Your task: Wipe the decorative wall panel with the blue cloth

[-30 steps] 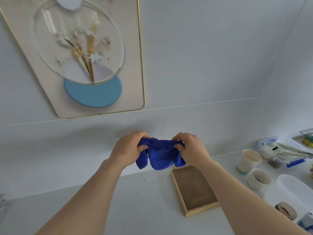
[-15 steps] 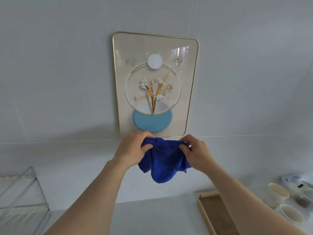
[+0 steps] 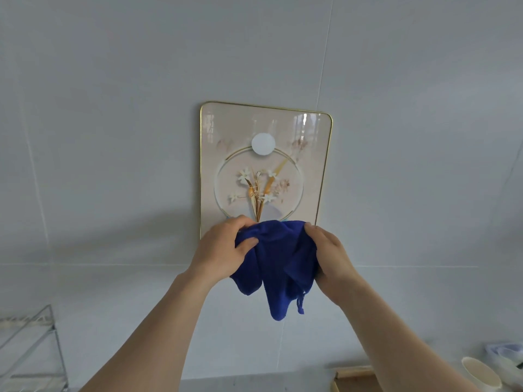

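The decorative wall panel (image 3: 312,154) hangs on the white wall, cream with a gold rim, a flower motif in a ring and a white disc above. Both hands hold the blue cloth (image 3: 278,264) bunched in front of the panel's lower edge, hiding its bottom part. My left hand (image 3: 222,251) grips the cloth's left side, thumb on top. My right hand (image 3: 332,254) grips its right side. A cloth corner and a small loop hang down below the hands.
A clear wire-framed rack (image 3: 31,349) stands at the lower left on the counter. At the lower right are a wooden tray (image 3: 356,380), a paper cup (image 3: 481,376) and a plastic container (image 3: 506,355).
The view has tilted up and the panel now sits central. Both hands have lifted the cloth from above the counter to the panel's lower edge.
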Tool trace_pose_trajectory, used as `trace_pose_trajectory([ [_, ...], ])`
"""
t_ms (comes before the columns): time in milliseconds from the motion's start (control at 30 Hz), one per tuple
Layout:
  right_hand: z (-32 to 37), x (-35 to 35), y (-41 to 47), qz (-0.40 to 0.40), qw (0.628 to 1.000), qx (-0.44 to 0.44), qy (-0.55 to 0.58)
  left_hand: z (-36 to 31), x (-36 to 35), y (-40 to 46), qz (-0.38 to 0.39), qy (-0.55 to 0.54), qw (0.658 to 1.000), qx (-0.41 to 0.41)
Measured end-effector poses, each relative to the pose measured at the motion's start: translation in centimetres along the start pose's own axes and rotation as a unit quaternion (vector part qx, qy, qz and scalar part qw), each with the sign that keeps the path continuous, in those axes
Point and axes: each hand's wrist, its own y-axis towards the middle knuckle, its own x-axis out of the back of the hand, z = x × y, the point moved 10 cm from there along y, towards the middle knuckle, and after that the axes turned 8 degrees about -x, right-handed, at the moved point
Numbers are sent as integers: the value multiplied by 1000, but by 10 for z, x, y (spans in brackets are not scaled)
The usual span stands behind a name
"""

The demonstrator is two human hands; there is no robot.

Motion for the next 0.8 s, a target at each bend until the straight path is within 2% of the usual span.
trace_pose_trajectory([
  [133, 19, 2, 10, -21, 991, -16, 129, -2, 4, 14, -53, 16, 998, -20],
  [267, 49, 15, 24, -84, 986, 9, 141, -2, 29, 30, -160, 116, 979, -53],
  [367, 85, 22, 35, -127, 981, 107, 95, -4, 39, 44, -219, 219, 948, -72],
  [500, 134, 9, 41, -147, 948, 280, -22, -8, 27, 70, -212, 319, 916, -117],
  [667, 163, -32, 58, -138, 850, 458, -221, -9, -1, 95, -221, 365, 887, -176],
  [767, 155, -61, 84, -198, 708, 511, -445, 7, -18, 104, -227, 373, 879, -189],
  [800, 148, -64, 94, -226, 675, 507, -487, 13, -21, 107, -230, 377, 878, -186],
])
